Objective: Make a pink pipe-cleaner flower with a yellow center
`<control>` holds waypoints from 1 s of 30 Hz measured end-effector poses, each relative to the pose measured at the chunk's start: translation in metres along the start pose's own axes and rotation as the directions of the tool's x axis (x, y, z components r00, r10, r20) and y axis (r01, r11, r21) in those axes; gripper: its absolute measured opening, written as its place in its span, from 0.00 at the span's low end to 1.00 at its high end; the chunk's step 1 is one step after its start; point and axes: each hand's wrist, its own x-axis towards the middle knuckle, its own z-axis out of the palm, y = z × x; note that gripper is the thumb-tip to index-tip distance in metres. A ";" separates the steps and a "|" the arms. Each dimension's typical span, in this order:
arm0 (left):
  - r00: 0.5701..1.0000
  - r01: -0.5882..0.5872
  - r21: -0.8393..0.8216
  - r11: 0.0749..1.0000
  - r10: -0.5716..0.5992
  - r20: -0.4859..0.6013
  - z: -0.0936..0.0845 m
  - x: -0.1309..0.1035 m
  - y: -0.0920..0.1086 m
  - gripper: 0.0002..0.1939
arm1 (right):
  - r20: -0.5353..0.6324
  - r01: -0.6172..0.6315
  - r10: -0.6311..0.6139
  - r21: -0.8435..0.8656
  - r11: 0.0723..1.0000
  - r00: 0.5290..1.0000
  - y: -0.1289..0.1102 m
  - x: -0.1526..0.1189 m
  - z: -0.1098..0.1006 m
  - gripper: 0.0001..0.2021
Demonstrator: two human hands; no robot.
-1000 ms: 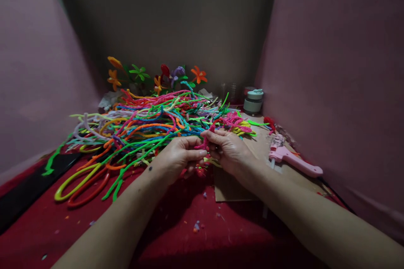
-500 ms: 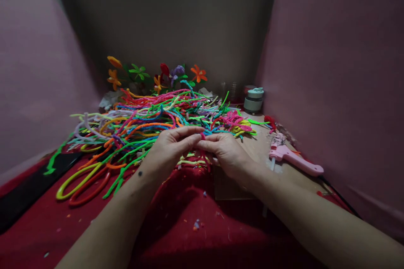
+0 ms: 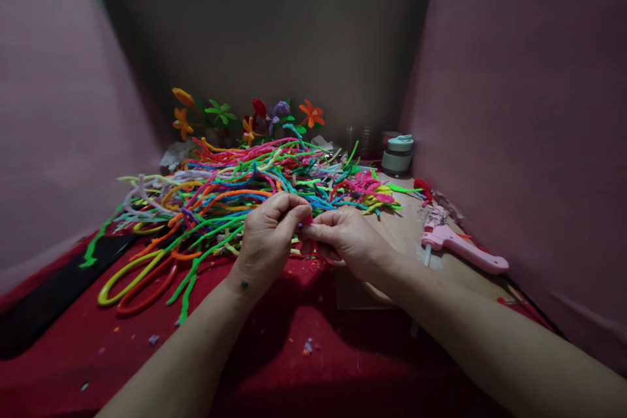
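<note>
My left hand [image 3: 274,228] and my right hand [image 3: 347,235] meet in front of a heap of coloured pipe cleaners [image 3: 230,176]. Between the fingertips of both is a pink pipe cleaner [image 3: 308,219], mostly covered by the fingers. My left thumb and forefinger pinch it from one side. On the other side, my right thumb and fingers are closed on it, and part of it hangs below. How it is bent I cannot make out.
Pipe-cleaner flowers [image 3: 312,113] stand behind the heap. A pink glue gun [image 3: 463,249] lies on a brown board [image 3: 406,222] at right, near a lidded jar [image 3: 398,155]. Scissors with yellow and red handles [image 3: 147,300] lie left on the red cloth [image 3: 274,372], beside a black strip [image 3: 63,294].
My left hand has turned, its fingers now curled more tightly around the pink pipe cleaner. My right hand stays nearly in place. The whole view has shifted slightly.
</note>
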 end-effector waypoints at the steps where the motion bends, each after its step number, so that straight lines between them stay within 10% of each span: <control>1: 0.999 0.030 -0.028 0.999 -0.029 0.027 -0.001 0.000 0.001 0.05 | 0.001 0.005 -0.005 0.000 1.000 1.000 0.000 0.000 -0.001 0.14; 6: 0.930 0.289 -0.150 0.946 -0.240 0.278 -0.006 0.003 0.007 0.07 | -0.010 -0.016 0.016 -0.005 1.000 1.000 0.001 0.001 -0.002 0.15; 12: 0.967 0.197 -0.089 0.976 -0.178 0.182 -0.007 0.006 0.004 0.07 | -0.083 0.068 -0.076 -0.090 0.994 0.994 0.001 0.000 -0.001 0.13; 16: 0.994 -0.087 0.051 0.995 0.083 0.070 -0.004 0.003 -0.003 0.05 | -0.090 0.020 -0.021 -0.018 1.000 0.996 0.002 0.000 0.001 0.15; 22: 0.799 -0.582 0.362 0.728 0.595 0.089 -0.004 -0.003 -0.010 0.03 | -0.001 -0.021 0.021 0.081 0.997 1.000 0.002 -0.001 0.000 0.14; 27: 0.990 -0.132 0.017 0.991 0.131 0.062 -0.005 0.001 -0.004 0.05 | -0.028 -0.027 0.028 0.029 0.999 0.999 0.001 -0.001 -0.001 0.14; 30: 0.965 0.211 -0.194 0.958 -0.173 0.198 -0.007 0.005 -0.002 0.10 | -0.006 -0.043 0.043 0.005 0.999 0.999 0.002 0.000 -0.001 0.11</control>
